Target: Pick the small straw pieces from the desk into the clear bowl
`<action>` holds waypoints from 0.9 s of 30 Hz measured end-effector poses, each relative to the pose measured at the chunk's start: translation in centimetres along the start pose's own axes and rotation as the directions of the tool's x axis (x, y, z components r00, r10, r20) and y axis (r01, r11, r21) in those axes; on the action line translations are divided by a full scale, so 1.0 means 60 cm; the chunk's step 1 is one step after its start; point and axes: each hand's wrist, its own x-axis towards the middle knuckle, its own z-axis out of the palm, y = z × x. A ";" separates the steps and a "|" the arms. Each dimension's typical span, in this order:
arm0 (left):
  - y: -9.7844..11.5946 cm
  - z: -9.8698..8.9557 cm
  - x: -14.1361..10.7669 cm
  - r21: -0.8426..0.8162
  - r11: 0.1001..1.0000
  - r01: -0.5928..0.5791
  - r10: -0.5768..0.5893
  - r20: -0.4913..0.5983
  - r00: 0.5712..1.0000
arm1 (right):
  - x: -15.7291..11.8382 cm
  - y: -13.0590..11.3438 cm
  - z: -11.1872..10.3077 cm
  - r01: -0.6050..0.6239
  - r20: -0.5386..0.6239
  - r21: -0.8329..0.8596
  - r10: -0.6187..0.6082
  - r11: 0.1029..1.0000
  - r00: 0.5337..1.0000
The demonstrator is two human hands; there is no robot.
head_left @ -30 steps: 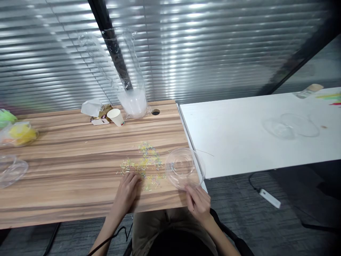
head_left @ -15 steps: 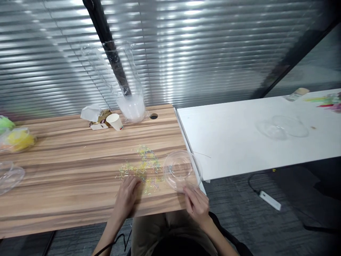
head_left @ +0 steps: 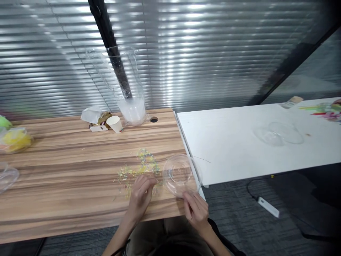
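A round clear plastic bowl lies on the wooden table near its right edge. My right hand pinches the near rim of this bowl. Many short thin yellow, green and bluish pieces are scattered on the wood to the left of the bowl. Over the near part of that scatter is my left hand, its fingers pressed together and pointing toward the bowl. Whatever may be between those fingertips is too small to make out. A few bits show through the left side of the bowl.
At the back stand a paper cup, a torn wrapper and a clear bag with white contents. Bags with yellow and green stuff lie far left. Clear plastic lids rest on the adjoining white table.
My left hand has moved right from the left side of the scattered pieces toward the bowl. My right hand stays at the bowl's rim. The camera view has shifted slightly.
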 end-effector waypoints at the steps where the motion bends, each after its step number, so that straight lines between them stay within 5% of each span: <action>1: 0.005 0.006 0.004 -0.022 1.000 -0.010 0.010 -0.003 1.000 | 0.001 0.000 0.000 0.002 -0.001 -0.002 -0.002 1.000 1.000; 10: 0.023 0.045 0.013 -0.054 0.999 0.005 -0.005 0.009 1.000 | 0.000 0.000 0.002 0.017 -0.011 -0.013 -0.017 1.000 1.000; 27: 0.022 0.053 0.027 0.042 0.990 -0.133 0.131 0.045 0.990 | -0.003 0.001 0.008 0.045 -0.046 -0.051 -0.048 0.998 0.998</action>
